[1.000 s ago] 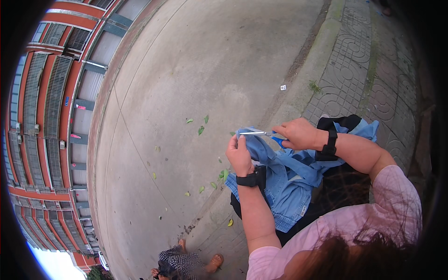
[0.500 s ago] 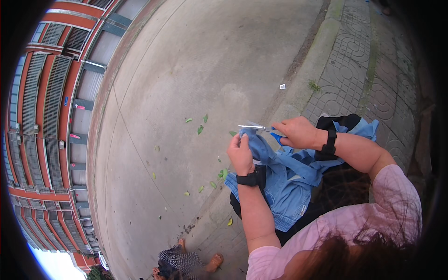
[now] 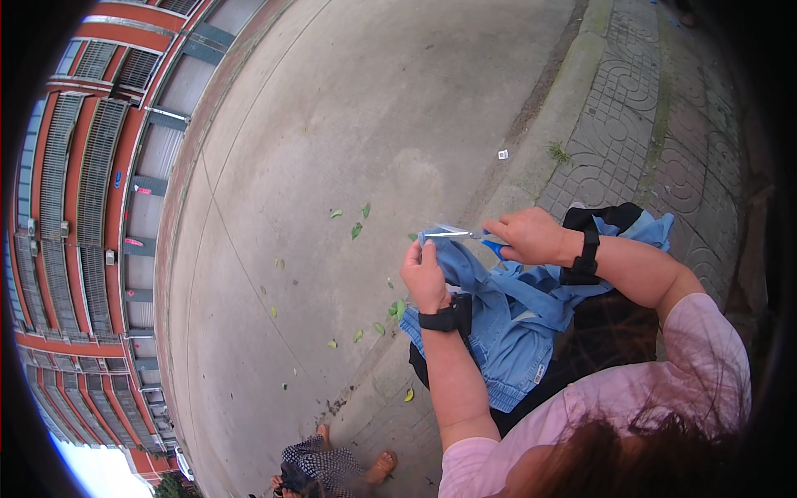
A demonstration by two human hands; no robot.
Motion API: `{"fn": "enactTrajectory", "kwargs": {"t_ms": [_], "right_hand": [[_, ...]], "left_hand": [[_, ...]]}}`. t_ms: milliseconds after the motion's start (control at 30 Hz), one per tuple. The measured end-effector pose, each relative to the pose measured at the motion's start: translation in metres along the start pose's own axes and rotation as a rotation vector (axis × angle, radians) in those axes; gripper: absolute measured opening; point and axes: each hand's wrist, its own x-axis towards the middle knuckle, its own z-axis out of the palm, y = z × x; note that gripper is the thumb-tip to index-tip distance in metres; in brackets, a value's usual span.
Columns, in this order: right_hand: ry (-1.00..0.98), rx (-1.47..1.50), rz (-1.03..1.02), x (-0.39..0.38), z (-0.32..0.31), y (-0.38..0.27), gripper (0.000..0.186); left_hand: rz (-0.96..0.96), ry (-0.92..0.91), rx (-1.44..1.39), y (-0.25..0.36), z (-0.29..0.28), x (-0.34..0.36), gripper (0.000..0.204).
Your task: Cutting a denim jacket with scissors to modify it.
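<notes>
A light-blue denim garment [image 3: 519, 353] lies across my lap, with an elastic-looking gathered edge and a small white label. My left hand [image 3: 425, 278] pinches a raised end of the cloth between thumb and fingers. In my right hand [image 3: 531, 236] is a pair of scissors [image 3: 452, 233] with blue handles, gripped through the loops. Its metal blades stand slightly apart and point left, at the cloth's edge just above my left fingertips. Whether the cloth is between the blades is too small to tell. Both wrists wear black bands.
Patterned paving [image 3: 614, 124] and a stone kerb [image 3: 540, 158] run along the right, beside a concrete road [image 3: 332, 124]. Fallen green leaves [image 3: 356, 231] are scattered on it. Another person [image 3: 320, 469] in dotted clothing is at the lower edge. A red-and-grey building [image 3: 83, 166] stands at left.
The scissors' blades have opened a little and tilted over the cloth's edge. My left hand has shifted slightly left with the cloth.
</notes>
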Motion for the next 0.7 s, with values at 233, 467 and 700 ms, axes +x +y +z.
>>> {"fn": "enactTrajectory", "kwargs": {"t_ms": [233,467,700], "right_hand": [[-0.012,-0.024,-0.014,0.0,0.0011,0.0003,0.041],[-0.015,-0.022,-0.01,0.0008,0.0015,-0.0006,0.041],[0.028,0.068,0.061,0.0009,-0.0018,-0.0037,0.037]], "left_hand": [[-0.001,0.013,0.007,0.0043,0.0029,-0.0021,0.017],[-0.012,-0.007,0.036,0.0084,0.0048,-0.0044,0.017],[-0.025,-0.028,0.003,0.0063,0.0057,-0.0031,0.018]]}}
